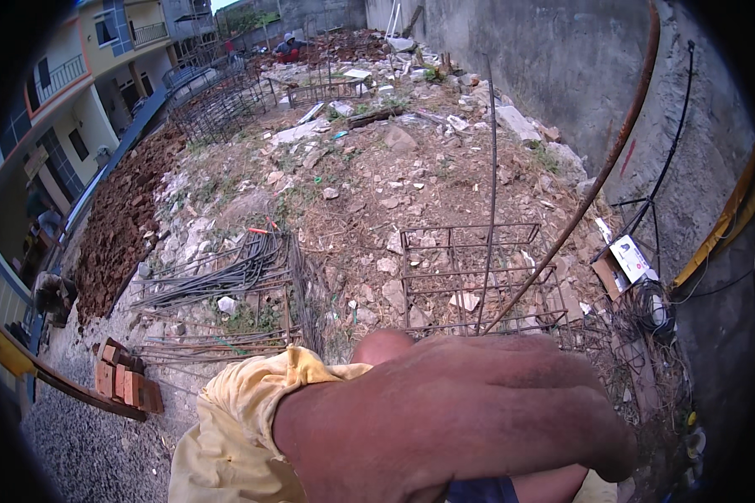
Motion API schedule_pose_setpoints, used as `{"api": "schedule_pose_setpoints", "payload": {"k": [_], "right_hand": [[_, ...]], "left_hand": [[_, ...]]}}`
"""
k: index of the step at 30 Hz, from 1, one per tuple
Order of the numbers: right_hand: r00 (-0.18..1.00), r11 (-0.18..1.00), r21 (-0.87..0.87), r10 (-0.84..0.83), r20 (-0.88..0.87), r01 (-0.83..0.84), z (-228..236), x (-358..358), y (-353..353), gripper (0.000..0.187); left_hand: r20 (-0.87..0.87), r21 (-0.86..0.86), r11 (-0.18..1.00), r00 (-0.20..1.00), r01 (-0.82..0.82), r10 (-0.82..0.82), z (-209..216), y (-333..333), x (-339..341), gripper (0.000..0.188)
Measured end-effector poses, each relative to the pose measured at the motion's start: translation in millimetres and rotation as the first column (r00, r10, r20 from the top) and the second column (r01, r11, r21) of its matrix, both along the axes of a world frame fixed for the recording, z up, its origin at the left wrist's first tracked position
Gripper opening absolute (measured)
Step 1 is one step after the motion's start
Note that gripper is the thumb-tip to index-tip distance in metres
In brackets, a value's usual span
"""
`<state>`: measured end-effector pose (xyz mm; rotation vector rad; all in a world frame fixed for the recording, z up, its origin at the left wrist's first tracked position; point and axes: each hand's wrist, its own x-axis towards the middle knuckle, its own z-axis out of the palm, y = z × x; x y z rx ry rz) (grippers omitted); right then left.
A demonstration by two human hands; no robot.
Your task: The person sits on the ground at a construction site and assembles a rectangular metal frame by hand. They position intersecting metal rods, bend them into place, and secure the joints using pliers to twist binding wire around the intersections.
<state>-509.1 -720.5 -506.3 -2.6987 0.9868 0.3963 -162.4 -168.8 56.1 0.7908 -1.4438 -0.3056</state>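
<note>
My left hand [470,411] fills the lower middle, very close, its back toward me. It reaches across from a yellow sleeve [243,427] at the lower left. Its fingers lie pressed together and bend downward at the right; the fingertips and anything in them are hidden. Behind the hand, a thin dark rod [492,168] and a thicker rusty bar [604,184] rise; their lower ends pass out of sight there. A rounded patch of skin [382,344] shows past the wrist. Below lie dark blue cloth [482,490] and more skin [554,484]. My right hand cannot be made out.
A rusty rebar frame [449,268] lies ahead on rubble, with loose steel bars [235,272] at left. Bricks [126,381] are stacked at lower left. An open white box [629,260] sits near the grey wall [545,84]. Another person [288,49] is far off.
</note>
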Motion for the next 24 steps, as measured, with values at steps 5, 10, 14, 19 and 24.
{"api": "schedule_pose_setpoints", "payload": {"k": [5, 10, 14, 19, 24], "right_hand": [[0.911, 0.939, 0.342, -0.171, 0.374, 0.035, 89.1, 83.4, 79.6, 0.034], [0.644, 0.724, 0.649, -0.384, 0.662, -0.234, 226.5, 164.9, 196.0, 0.023], [0.600, 0.494, 0.704, -0.381, 0.703, -0.510, 284.1, 243.6, 305.1, 0.022], [0.645, 0.393, 0.714, -0.316, 0.696, -0.579, 302.3, 310.8, 351.6, 0.016], [0.697, 0.407, 0.663, -0.086, 0.712, -0.628, 301.0, 336.0, 371.5, 0.024]], "left_hand": [[0.324, 0.399, 0.837, 0.912, -0.374, 0.254, -39.8, 15.7, 34.6, 0.045], [0.594, 0.671, 0.457, 0.792, -0.584, 0.140, -119.4, -5.7, 78.9, 0.058], [0.547, 0.730, 0.388, 0.822, -0.562, 0.160, -134.0, -17.5, 85.7, 0.058], [0.075, 0.810, 0.540, 0.953, -0.230, 0.293, -135.0, -42.8, 103.5, 0.049], [-0.008, 0.829, 0.506, 0.900, -0.238, 0.436, -160.1, -32.9, 110.3, 0.031]]}}
